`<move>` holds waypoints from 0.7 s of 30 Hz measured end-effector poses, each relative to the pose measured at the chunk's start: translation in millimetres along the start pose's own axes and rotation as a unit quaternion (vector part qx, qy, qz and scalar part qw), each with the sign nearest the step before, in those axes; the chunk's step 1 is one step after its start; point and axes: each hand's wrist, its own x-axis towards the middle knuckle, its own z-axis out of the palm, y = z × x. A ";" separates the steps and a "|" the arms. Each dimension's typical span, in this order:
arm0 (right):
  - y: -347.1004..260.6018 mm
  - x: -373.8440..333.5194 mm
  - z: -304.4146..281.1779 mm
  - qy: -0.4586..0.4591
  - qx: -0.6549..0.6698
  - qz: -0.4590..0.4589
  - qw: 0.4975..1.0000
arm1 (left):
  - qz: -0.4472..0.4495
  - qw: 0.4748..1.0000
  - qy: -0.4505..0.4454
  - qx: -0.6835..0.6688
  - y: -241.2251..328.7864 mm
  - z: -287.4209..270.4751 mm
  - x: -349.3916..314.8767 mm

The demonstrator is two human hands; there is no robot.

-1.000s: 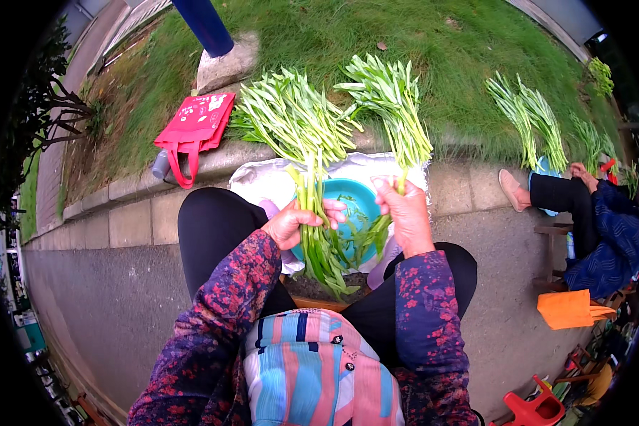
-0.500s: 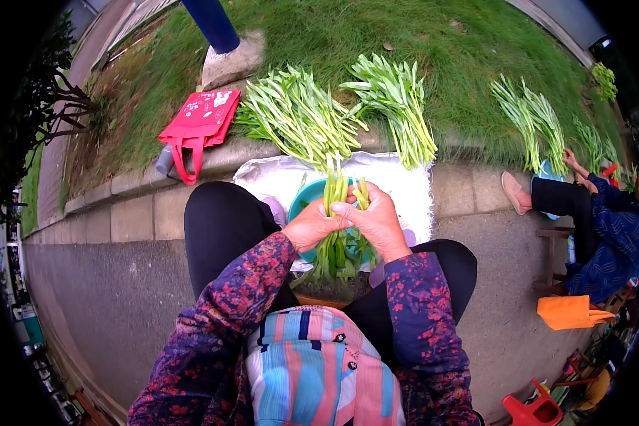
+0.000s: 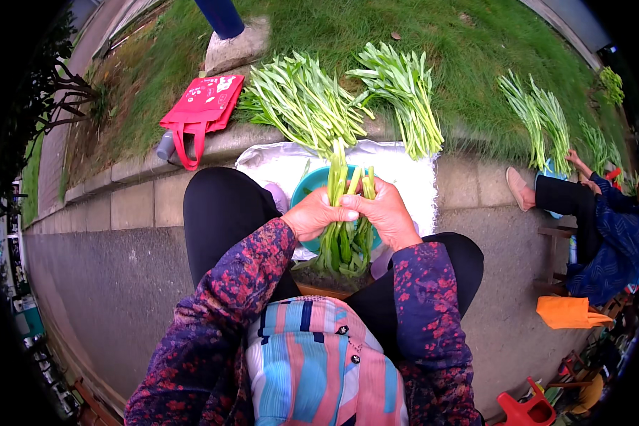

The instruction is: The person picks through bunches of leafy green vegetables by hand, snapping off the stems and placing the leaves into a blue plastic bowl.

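Observation:
Both my hands grip long, leafy green vegetable stalks (image 3: 339, 186), cut ends pointing away from me and leaves hanging toward my lap. My left hand (image 3: 312, 215) is closed around the thicker group of stalks. Beside it, my right hand (image 3: 388, 216) is closed on a few more stalks, its thumb reaching across to the left hand's fingertips. Under the hands sits a teal basin (image 3: 299, 190), partly hidden by them, on a white cloth (image 3: 266, 160). Past the cloth lie a wide pile of the same greens (image 3: 302, 103) and a smaller pile (image 3: 410, 103).
A red tote bag (image 3: 204, 106) and a grey cylinder (image 3: 165, 146) rest by the kerb at left. Behind stands a blue post (image 3: 221, 18) on a stone base. At right sits another person (image 3: 603, 234) with greens (image 3: 539, 117); an orange bag (image 3: 571, 312) and red stool (image 3: 525, 408) are nearby.
The whole scene sits slightly higher in view, except my hands, which stay about level. The held stalks have shifted a little between the fingers; both hands keep their grip.

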 end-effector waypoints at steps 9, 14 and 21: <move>-1.1 -0.3 -1.4 0.020 0.012 0.046 0.999 | -0.012 1.000 -0.009 0.005 -2.8 -4.8 0.1; -2.5 0.9 -5.4 0.013 -0.002 0.051 0.999 | -0.009 1.000 -0.019 0.010 -2.8 -8.0 0.8; -5.1 0.4 -6.1 0.022 0.000 0.061 0.998 | -0.011 1.000 -0.021 0.021 1.2 -5.3 0.0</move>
